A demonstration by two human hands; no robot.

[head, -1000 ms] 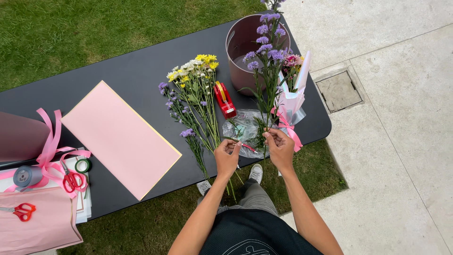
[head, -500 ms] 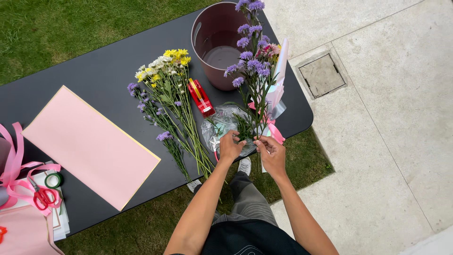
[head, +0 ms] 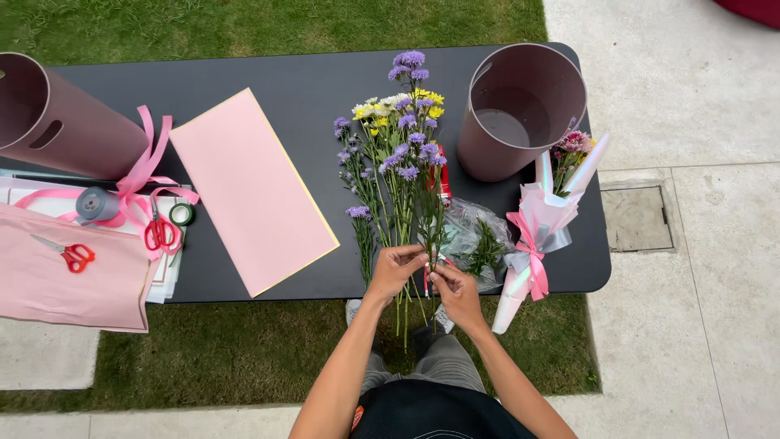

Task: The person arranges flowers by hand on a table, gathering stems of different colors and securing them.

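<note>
My left hand (head: 396, 268) and right hand (head: 455, 289) pinch the purple flower stem (head: 428, 195) at the near edge of the black table (head: 309, 89). It stands lengthwise, blooms pointing away from me, just left of the pink bucket (head: 520, 114).

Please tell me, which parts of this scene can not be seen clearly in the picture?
- Head view: the purple flower stems inside the grip are covered by the left hand and right hand.
- The left mauve cylindrical bucket is cut by the frame's left edge.
- Contents of the crumpled clear plastic wrap are too small to identify.
- The red tool is mostly hidden behind flowers.
</note>
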